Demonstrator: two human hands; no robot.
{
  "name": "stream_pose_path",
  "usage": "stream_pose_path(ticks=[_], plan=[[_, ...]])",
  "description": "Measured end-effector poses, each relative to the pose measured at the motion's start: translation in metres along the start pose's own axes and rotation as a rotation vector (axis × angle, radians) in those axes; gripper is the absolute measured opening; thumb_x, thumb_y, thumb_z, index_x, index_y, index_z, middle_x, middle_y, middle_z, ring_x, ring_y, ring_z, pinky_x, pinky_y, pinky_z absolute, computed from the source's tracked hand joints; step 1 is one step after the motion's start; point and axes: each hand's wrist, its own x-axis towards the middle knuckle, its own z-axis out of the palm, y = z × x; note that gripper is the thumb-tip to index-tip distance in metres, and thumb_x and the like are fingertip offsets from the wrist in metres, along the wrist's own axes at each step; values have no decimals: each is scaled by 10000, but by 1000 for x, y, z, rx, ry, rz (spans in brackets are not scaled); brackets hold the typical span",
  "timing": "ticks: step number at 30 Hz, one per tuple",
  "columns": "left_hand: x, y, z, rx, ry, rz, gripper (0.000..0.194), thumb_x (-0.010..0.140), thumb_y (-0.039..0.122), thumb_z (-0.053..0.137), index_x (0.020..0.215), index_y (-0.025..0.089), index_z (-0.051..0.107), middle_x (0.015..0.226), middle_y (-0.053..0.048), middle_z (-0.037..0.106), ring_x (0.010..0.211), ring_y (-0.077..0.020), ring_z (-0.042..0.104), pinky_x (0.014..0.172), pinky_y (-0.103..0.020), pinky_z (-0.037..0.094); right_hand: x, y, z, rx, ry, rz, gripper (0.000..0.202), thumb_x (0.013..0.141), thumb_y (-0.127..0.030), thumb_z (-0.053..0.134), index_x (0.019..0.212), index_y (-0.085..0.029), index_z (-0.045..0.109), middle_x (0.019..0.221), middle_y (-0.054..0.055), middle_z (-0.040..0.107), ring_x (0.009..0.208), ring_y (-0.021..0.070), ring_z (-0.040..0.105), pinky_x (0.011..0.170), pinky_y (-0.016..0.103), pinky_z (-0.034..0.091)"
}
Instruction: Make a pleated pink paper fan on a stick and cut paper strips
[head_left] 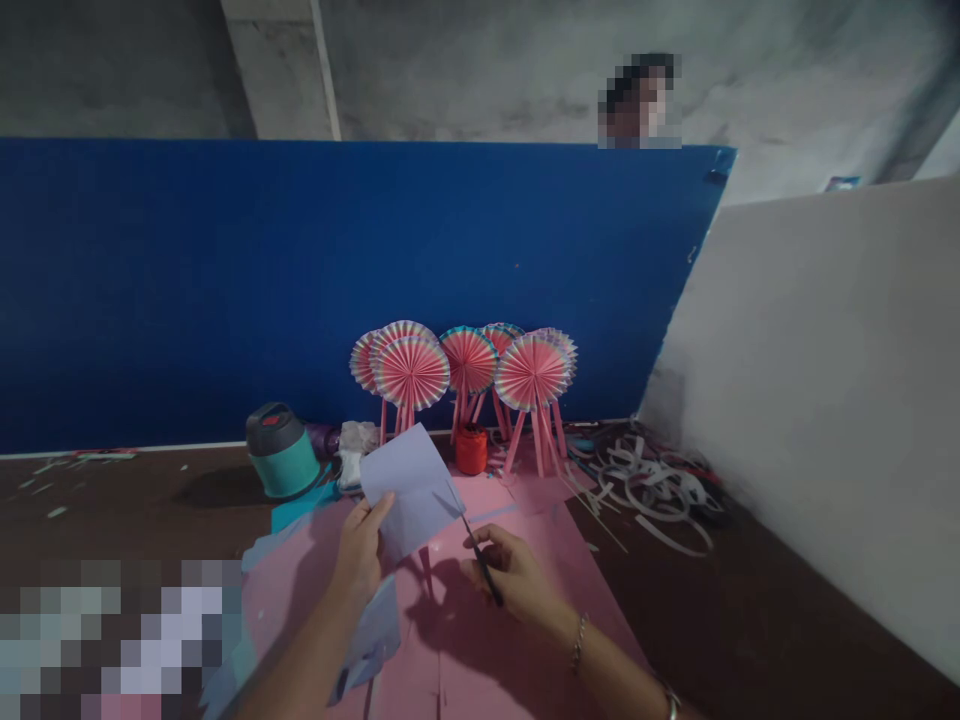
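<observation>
My left hand (363, 540) pinches the lower left edge of a pale lavender sheet of paper (412, 480), which is held up and tilted above the work surface. In my right hand (510, 572) is a pair of dark-handled scissors (480, 555), whose blades point up and left at the sheet's right edge. Whether the blades have cut into the paper I cannot tell. Beneath both hands lie large pink paper sheets (525, 640), with crumpled bluish paper (375, 630) near my left forearm.
Several pleated pink paper fans (411, 373) on pink legs stand against a blue panel (300, 270). Before them sits a red spool (471, 450). A teal and black container (283, 452) is at left, curled paper strips (660, 490) at right. Behind the panel appears a person's blurred head (640, 100).
</observation>
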Motion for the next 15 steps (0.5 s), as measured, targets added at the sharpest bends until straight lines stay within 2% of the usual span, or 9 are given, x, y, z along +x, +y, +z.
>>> stream_pose_path(ticks=[7,11,15], plan=[[0,1,1,-16,28,0,249,533,302,780,745,199,700,760,-42,745,833,-276,687,763,-369,531,2,3,0,8,3,-14,522,556,-539,784,849,-183,538,481,-104,451,395,62,370,380,197,287],[-3,5,3,3,40,7,295,474,289,801,726,178,697,734,-40,741,779,-257,686,745,-348,529,2,2,0,-3,7,-7,523,549,-537,785,845,-187,535,483,-101,463,404,66,380,385,199,317],[-1,2,1,6,21,1,335,476,330,806,755,187,689,741,-30,741,789,-259,688,747,-349,529,1,2,0,-19,5,-14,513,555,-533,780,844,-190,531,485,-97,470,409,69,395,393,198,321]])
